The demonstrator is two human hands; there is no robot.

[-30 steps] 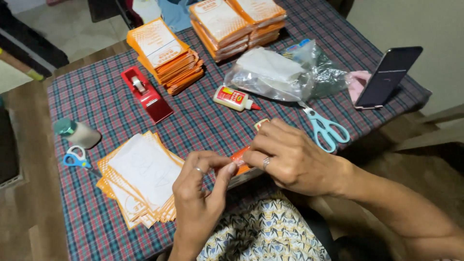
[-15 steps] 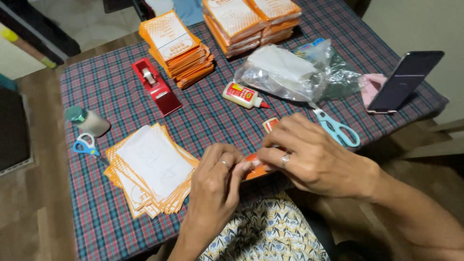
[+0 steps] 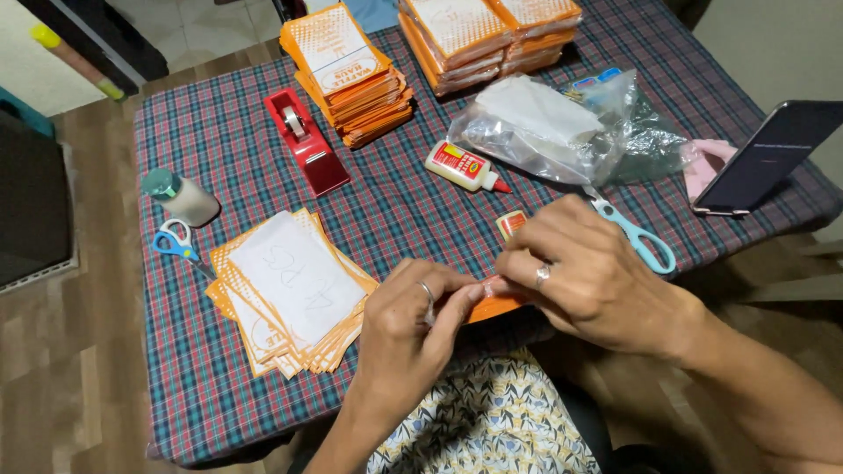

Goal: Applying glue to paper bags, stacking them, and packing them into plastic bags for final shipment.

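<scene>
Right at the near edge of the worktop, a small flat orange paper packet (image 3: 493, 307) is pinched between both hands, most of it hidden under the fingers. The left hand (image 3: 411, 332) is closed on its left end, thumb and ringed finger pressing down, while the right hand (image 3: 593, 276), also wearing a ring, curls over the right end and grips it from above. Just beyond the right knuckles lies a small orange-and-white sticker-like tag (image 3: 511, 223), and beside it pale blue-handled scissors (image 3: 634, 234) rest partly under that hand. To the left of the packet, a fanned stack of orange-bordered white paper sheets (image 3: 294, 290) sits flat on the green-and-red plaid tablecloth (image 3: 228, 149). Further left there are smaller blue-handled scissors (image 3: 177, 243) and a white bottle with a green cap (image 3: 182, 196) lying on its side. Behind, a red tape dispenser (image 3: 306, 142), a white glue bottle with a red tip (image 3: 464, 168), a crumpled clear plastic bag holding white paper (image 3: 544, 127), and tall piles of orange packets (image 3: 351, 75). At the far right, a dark phone (image 3: 768, 154) stands propped at a tilt.
</scene>
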